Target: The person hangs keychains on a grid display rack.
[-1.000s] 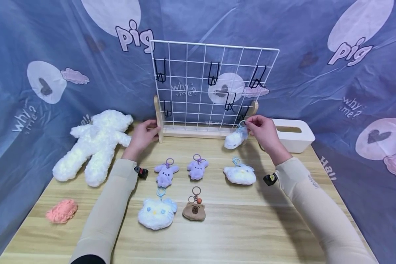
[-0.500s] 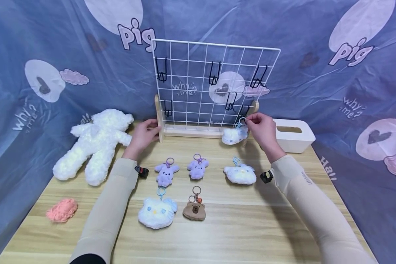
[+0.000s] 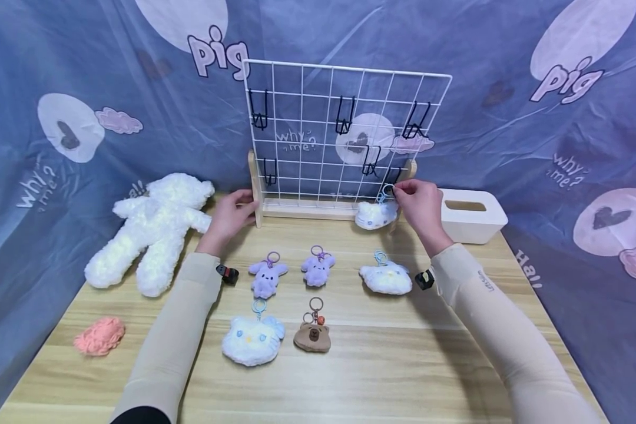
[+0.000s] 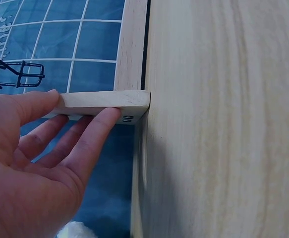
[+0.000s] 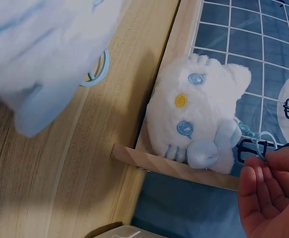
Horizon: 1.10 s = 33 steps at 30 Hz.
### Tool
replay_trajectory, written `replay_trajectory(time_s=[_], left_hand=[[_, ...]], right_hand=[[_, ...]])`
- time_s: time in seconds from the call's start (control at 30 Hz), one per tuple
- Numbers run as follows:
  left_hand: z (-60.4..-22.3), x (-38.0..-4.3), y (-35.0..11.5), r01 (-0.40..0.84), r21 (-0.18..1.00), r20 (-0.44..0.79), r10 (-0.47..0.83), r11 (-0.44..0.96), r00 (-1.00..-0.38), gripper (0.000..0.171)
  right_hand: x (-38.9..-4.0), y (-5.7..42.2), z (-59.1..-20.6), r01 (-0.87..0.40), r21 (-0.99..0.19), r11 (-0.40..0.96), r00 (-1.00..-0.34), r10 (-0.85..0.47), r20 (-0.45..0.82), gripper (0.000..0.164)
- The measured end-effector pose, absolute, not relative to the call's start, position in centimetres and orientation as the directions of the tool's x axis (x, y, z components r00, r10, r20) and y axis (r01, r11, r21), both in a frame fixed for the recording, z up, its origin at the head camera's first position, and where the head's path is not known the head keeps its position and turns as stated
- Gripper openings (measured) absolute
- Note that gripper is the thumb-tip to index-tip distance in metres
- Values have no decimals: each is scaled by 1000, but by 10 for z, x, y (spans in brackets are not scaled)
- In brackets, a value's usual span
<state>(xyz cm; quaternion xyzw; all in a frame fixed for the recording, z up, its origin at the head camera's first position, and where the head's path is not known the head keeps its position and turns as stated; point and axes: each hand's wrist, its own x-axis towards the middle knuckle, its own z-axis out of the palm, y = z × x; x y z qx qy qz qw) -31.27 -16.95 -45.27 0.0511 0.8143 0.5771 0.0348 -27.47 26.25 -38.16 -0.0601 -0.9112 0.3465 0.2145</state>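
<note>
As left hand (image 4: 47, 176) grips rack post (image 4: 104, 99), right hand (image 3: 422, 209) pinches keyring (image 5: 258, 141), tabletop (image 3: 429, 371) spreading to right edge

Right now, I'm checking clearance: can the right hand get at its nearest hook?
Probably yes: the right hand is beside the hook, with nothing apparent but the ring it pinches between them.

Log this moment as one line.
left hand: grips pale wooden rack post | right hand: pinches light-blue ring of white plush cat keychain | ring: at black wire hook, threading unclear
</note>
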Motion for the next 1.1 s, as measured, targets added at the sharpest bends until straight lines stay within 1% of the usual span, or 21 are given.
replay_trajectory(time_s=[0.37, 0.73, 1.1], left_hand=[[-453, -314, -168, 48, 943, 8, 123, 329, -992, 50], [-451, -312, -169, 42, 943, 1, 123, 329, -992, 50], [-452, -313, -167, 47, 943, 6, 124, 330, -992, 50]], right_hand=[[-274, 263, -378, 6, -689, 724, -907, 295, 302, 21], [-270, 264, -380, 4, -715, 699, -915, 291, 280, 22], [-247, 268, -381, 23, -741, 672, -934, 278, 224, 26]])
